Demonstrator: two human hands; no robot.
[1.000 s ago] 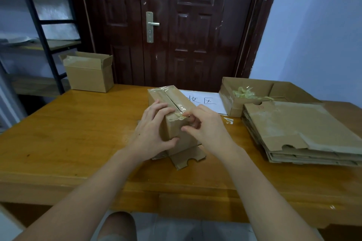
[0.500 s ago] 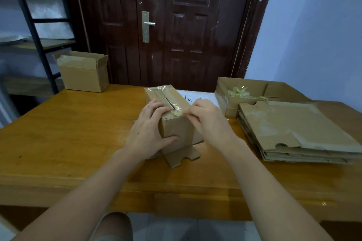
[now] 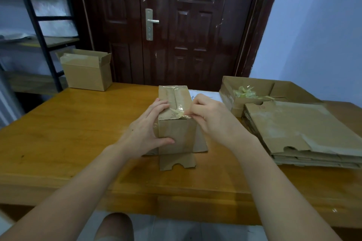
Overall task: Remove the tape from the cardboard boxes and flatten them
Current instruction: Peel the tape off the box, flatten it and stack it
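A small brown cardboard box (image 3: pixel 177 135) stands in the middle of the wooden table (image 3: pixel 68 133), its bottom flaps splayed out. Clear tape (image 3: pixel 179 103) runs along the seam on its top. My left hand (image 3: pixel 146 133) grips the box's left side, fingers over the top edge and thumb on the near face. My right hand (image 3: pixel 211 119) pinches the crumpled loose end of the tape (image 3: pixel 181 114) at the top's near edge.
A stack of flattened boxes (image 3: pixel 305 135) lies at the right. Behind it an open box (image 3: pixel 244 94) holds balled-up tape. Another open box (image 3: pixel 87 70) stands at the table's far left corner. A white sheet lies behind the taped box, a dark door beyond.
The box has turned so its end faces me squarely. My right hand has lifted the tape's end off the near top edge; my left hand keeps its hold.
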